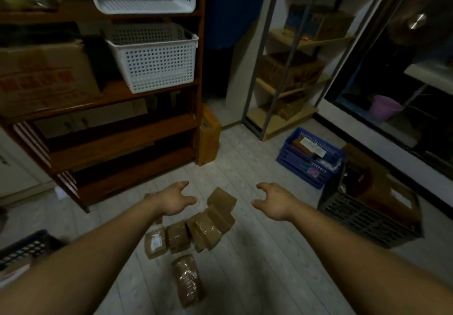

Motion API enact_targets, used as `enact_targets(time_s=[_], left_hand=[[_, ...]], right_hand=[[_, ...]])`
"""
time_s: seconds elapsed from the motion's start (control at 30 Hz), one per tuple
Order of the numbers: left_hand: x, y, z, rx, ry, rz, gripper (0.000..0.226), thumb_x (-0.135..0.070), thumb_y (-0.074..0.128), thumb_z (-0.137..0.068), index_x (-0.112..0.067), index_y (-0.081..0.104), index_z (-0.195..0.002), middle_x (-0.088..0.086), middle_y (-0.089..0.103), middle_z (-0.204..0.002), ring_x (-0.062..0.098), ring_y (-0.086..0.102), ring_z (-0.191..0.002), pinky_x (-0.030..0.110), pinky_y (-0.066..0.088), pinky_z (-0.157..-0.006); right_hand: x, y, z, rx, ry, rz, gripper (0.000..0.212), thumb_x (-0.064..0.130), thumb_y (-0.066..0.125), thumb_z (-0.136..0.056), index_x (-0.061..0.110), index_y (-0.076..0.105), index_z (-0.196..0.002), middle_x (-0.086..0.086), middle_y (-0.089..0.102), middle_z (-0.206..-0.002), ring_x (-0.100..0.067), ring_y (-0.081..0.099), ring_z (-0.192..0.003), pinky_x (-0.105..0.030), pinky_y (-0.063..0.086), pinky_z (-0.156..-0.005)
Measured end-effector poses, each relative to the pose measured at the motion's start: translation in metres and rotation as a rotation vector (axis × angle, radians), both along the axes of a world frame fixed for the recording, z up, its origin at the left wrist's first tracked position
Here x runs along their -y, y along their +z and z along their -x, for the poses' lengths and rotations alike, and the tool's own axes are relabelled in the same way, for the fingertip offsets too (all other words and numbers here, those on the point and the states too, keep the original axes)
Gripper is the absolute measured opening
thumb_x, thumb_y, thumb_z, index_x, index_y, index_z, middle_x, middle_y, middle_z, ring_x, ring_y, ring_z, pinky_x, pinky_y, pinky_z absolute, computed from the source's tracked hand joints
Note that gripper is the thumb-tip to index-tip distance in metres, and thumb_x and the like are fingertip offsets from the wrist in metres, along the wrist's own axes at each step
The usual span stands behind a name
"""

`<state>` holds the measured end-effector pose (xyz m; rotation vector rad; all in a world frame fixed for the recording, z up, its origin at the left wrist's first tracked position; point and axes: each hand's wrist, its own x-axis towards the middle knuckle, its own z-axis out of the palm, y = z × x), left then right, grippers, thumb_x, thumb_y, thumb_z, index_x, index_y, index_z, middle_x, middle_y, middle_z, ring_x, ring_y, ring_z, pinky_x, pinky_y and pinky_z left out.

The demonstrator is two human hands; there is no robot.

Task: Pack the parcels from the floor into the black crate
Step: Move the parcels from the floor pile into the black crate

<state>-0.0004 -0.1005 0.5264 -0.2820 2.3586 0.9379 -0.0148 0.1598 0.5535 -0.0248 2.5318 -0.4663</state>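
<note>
Left hand: my left hand [175, 199] is spread with the fingers curled, holding nothing, poised above the far left edge of the parcel cluster.
Right hand: my right hand [274, 200] is likewise spread and empty, out to the right of the cluster and clear of it.
Parcels: I count a group of brown taped parcels [210, 219] on the floor [257, 253], lying between and just nearer me than the hands; several lean on one another. One more, the film-wrapped parcel [187, 280], lies apart, closer to me than the rest.
Black crate: the black crate [367, 219] sits on the floor well to the right of my right hand. It holds something brownish, but I cannot tell what it is or whether it is a parcel.
A second dark crate: a dark crate corner [27, 248] shows to the left of my left forearm.
Progress: I judge the job at or near its start; every parcel in view is on the floor, none is in hand.
Remaining: in my judgement, each parcel has to be picked up and carried rightward to the crate.
</note>
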Motion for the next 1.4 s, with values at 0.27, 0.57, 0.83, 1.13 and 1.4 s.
enact_targets(time_s=[0.27,0.57,0.83,1.13,1.4], left_hand=[[-0.014,-0.093,0.057,0.113,0.183,-0.012,0.068,-0.035,0.055,-0.092,-0.013,0.024,-0.148,0.016,0.030,-0.152,0.031,0.040,-0.134,0.039,0.034,-0.110],[-0.043,-0.335,0.113,0.142,0.355,-0.019,0.072,-0.027,0.056,-0.092,-0.011,0.017,-0.150,0.015,0.027,-0.154,0.030,0.035,-0.138,0.033,0.031,-0.110],[-0.057,-0.562,0.146,0.074,0.417,-0.037,0.086,-0.027,0.064,-0.088,-0.012,0.008,-0.151,0.013,0.025,-0.155,0.029,0.031,-0.139,0.030,0.030,-0.108],[-0.072,-0.632,0.138,-0.021,0.820,-0.449,0.067,-0.003,0.058,-0.087,-0.026,0.026,-0.140,0.021,0.056,-0.118,0.036,0.065,-0.087,0.045,0.058,-0.056],[-0.036,-0.443,0.117,-0.221,0.983,-0.510,0.062,-0.005,0.058,-0.090,-0.030,0.023,-0.135,0.012,0.059,-0.105,0.029,0.063,-0.086,0.048,0.057,-0.075]], right_hand=[[-0.009,-0.104,0.101,0.076,0.056,0.050,0.062,0.037,0.052,-0.096,0.013,0.030,-0.148,-0.011,0.036,-0.149,-0.027,0.041,-0.133,-0.033,0.036,-0.107],[-0.004,-0.364,0.172,0.183,0.129,0.134,0.056,0.027,0.054,-0.095,0.011,0.034,-0.145,-0.014,0.043,-0.144,-0.031,0.043,-0.131,-0.036,0.035,-0.106],[0.022,-0.602,0.166,0.254,0.123,0.311,0.024,0.025,0.058,-0.094,0.016,0.056,-0.116,-0.007,0.059,-0.112,-0.027,0.057,-0.110,-0.041,0.046,-0.098],[0.044,-0.665,0.153,0.173,0.115,0.355,0.040,0.016,0.050,-0.097,0.005,0.045,-0.136,-0.013,0.053,-0.135,-0.028,0.050,-0.125,-0.020,0.036,-0.089],[0.063,-0.465,0.153,0.029,0.208,0.446,0.033,0.023,0.046,-0.097,0.017,0.052,-0.129,-0.006,0.062,-0.118,-0.022,0.058,-0.105,-0.029,0.043,-0.088]])
